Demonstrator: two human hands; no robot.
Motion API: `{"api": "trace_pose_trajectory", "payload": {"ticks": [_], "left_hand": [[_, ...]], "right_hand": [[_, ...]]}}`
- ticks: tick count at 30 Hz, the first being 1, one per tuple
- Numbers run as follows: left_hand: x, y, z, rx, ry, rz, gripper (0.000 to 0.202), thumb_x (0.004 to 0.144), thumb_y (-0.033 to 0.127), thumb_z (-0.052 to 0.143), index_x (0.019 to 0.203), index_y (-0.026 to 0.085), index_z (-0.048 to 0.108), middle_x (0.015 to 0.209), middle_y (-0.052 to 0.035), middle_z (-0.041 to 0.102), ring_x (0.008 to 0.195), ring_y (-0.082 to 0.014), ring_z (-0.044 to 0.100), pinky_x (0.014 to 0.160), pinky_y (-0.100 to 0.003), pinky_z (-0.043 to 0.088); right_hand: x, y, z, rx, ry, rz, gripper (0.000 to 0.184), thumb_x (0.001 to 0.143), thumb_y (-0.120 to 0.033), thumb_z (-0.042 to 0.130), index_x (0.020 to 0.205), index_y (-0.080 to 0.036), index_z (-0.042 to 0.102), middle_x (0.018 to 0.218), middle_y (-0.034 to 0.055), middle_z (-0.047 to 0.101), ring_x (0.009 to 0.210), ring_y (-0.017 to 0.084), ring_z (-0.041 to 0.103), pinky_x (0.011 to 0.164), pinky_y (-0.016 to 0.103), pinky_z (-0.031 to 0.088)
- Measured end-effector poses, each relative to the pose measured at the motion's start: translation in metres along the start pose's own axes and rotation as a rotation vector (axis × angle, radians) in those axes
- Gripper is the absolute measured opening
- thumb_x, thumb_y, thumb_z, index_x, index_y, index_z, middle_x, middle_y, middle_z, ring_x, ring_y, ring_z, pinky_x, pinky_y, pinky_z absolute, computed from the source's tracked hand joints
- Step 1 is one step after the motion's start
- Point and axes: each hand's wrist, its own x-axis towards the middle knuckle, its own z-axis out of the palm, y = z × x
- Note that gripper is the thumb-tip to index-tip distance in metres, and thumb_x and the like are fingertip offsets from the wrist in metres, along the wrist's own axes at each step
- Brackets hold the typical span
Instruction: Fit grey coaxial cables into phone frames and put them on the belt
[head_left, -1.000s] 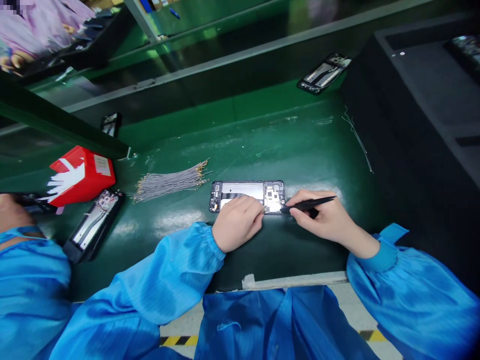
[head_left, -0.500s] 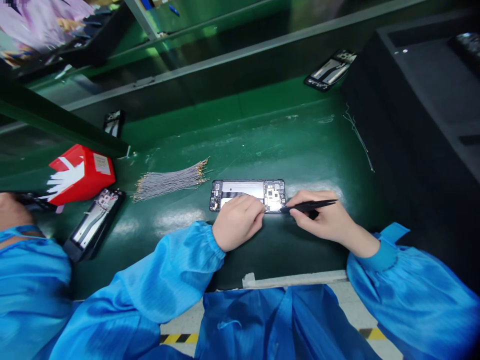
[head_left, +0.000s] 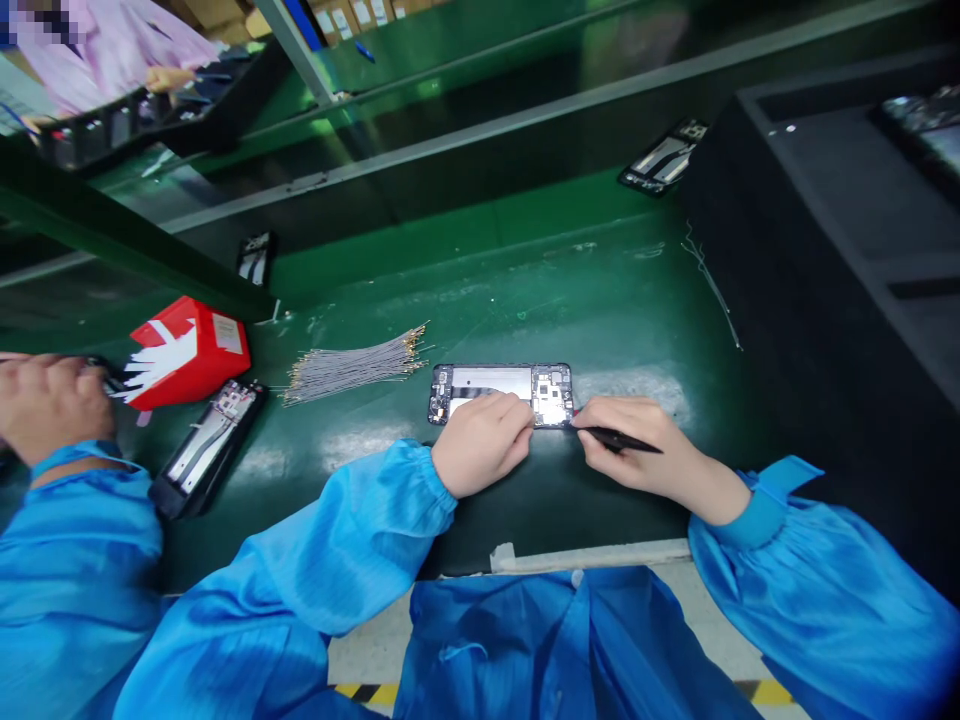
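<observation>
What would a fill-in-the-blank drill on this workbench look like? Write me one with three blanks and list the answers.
1. The right hand grips thin black tweezers whose tip meets the ____ end of the opened black phone frame.
2. The left hand rests on the phone frame's ____ edge.
3. The bundle of thin grey wires with gold tips lies between the phone frame and the ____ cardboard box.

Missing words: right; near; red

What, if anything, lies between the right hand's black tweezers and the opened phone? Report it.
Nothing visible does. The right hand holds the black tweezers with the tip at the right end of the opened phone, while the left hand rests on its near edge, clear of the tip.
</observation>
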Motion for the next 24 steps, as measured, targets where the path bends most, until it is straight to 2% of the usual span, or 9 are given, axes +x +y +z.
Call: {"api": "trace_pose_trajectory", "payload": {"ticks": [3,6,8,10,13,18,24], "left_hand": [[0.004,0.001,0.000,-0.043,-0.035,0.001,0.012,0.082,0.018,0.041,0.080,0.015,0.053,0.076,-0.0027,0.054,0.070,-0.0149,0.049,0.064,-0.025,0.040],[0.010,0.001,0.001,-0.088,-0.040,-0.020,0.009,0.081,0.016,0.043,0.084,0.016,0.052,0.079,-0.0028,0.054,0.073,-0.0147,0.050,0.065,-0.025,0.042],[0.013,0.000,0.002,-0.127,-0.030,-0.039,0.009,0.081,0.015,0.044,0.086,0.016,0.052,0.080,-0.0028,0.053,0.073,-0.0143,0.050,0.065,-0.024,0.042],[0.015,-0.002,0.003,-0.172,-0.021,-0.061,0.009,0.081,0.014,0.043,0.086,0.016,0.052,0.079,-0.0026,0.053,0.071,-0.0136,0.050,0.064,-0.023,0.042],[0.017,-0.004,0.004,-0.216,-0.005,-0.082,0.010,0.082,0.014,0.043,0.086,0.015,0.052,0.079,-0.0026,0.052,0.070,-0.0131,0.050,0.064,-0.023,0.042],[0.016,-0.005,0.005,-0.267,0.029,-0.079,0.014,0.081,0.013,0.042,0.087,0.015,0.055,0.079,-0.0035,0.053,0.070,-0.0131,0.051,0.066,-0.023,0.044],[0.002,-0.005,0.009,-0.359,0.073,0.057,0.026,0.084,0.014,0.038,0.097,0.015,0.060,0.080,-0.0053,0.055,0.075,-0.0136,0.052,0.070,-0.025,0.044]], "right_hand": [[0.001,0.004,0.001,0.048,0.060,0.021,0.006,0.082,-0.014,0.049,0.085,-0.016,0.054,0.070,0.0004,0.056,0.059,0.009,0.049,0.056,0.021,0.038],[0.007,0.012,0.002,0.003,0.074,0.022,0.019,0.085,-0.014,0.045,0.102,-0.019,0.053,0.093,0.0048,0.060,0.083,0.014,0.055,0.072,0.026,0.042],[0.012,0.018,0.003,-0.077,0.008,0.016,0.022,0.085,-0.016,0.046,0.106,-0.020,0.051,0.109,0.0074,0.056,0.104,0.019,0.049,0.084,0.033,0.039],[0.017,0.023,0.004,-0.125,-0.075,0.025,0.021,0.082,-0.020,0.050,0.103,-0.020,0.051,0.118,0.0083,0.051,0.115,0.022,0.041,0.090,0.038,0.035],[0.021,0.025,0.005,-0.142,-0.137,0.067,0.026,0.076,-0.020,0.055,0.101,-0.021,0.049,0.119,0.0085,0.049,0.115,0.023,0.040,0.090,0.039,0.035],[0.025,0.023,0.006,-0.187,-0.152,0.090,0.032,0.068,-0.016,0.054,0.100,-0.020,0.048,0.114,0.0091,0.051,0.108,0.025,0.042,0.083,0.037,0.036],[0.028,0.018,0.007,-0.184,-0.155,0.121,0.032,0.067,-0.017,0.053,0.099,-0.019,0.048,0.111,0.0085,0.051,0.104,0.024,0.042,0.083,0.035,0.034]]}}
